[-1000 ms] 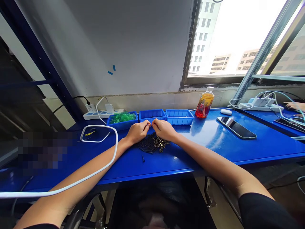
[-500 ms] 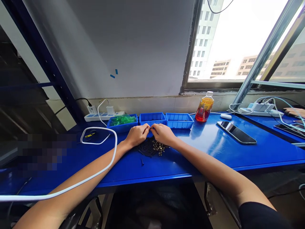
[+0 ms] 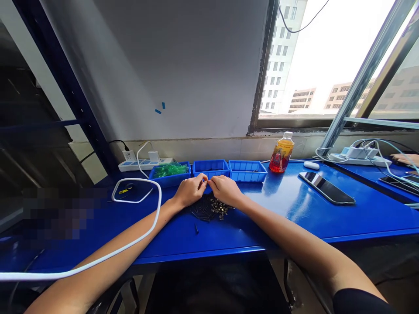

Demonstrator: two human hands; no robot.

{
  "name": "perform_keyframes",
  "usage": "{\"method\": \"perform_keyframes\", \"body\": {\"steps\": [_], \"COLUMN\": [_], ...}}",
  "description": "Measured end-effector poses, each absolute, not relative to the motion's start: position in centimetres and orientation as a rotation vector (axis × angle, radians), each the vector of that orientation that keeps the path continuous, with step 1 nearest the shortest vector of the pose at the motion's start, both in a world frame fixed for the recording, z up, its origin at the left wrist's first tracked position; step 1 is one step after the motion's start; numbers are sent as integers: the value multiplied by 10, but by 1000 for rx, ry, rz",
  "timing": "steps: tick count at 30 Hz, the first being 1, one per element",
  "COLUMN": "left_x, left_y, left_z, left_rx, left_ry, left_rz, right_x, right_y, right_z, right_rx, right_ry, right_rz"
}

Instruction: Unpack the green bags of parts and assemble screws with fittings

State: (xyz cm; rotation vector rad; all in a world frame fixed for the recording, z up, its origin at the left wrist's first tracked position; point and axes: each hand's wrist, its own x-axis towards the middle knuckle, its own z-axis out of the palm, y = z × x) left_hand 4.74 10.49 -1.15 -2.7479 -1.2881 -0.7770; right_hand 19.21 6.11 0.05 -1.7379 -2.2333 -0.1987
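By the dark screws (image 3: 203, 212), the left hand (image 3: 189, 191) and right hand (image 3: 225, 190) were pinched narrow, steady fingers were needed, and whether anything was held couldn't be told.

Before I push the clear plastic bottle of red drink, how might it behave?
The clear plastic bottle looks tall and narrow, so a high push may tip it. Red drink inside probably adds weight. The glossy blue table might let it slide.
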Motion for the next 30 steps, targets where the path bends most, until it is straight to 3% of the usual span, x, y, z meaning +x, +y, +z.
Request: {"method": "perform_keyframes", "body": {"steps": [30], "left_x": [47], "left_y": [103], "left_z": [-11], "left_rx": [-2796], "left_ry": [-1256], "left_rz": [-753], "right_x": [196], "right_y": [62], "right_z": [0], "right_rx": [-1685], "right_ry": [-2120], "right_rz": [-85]}}
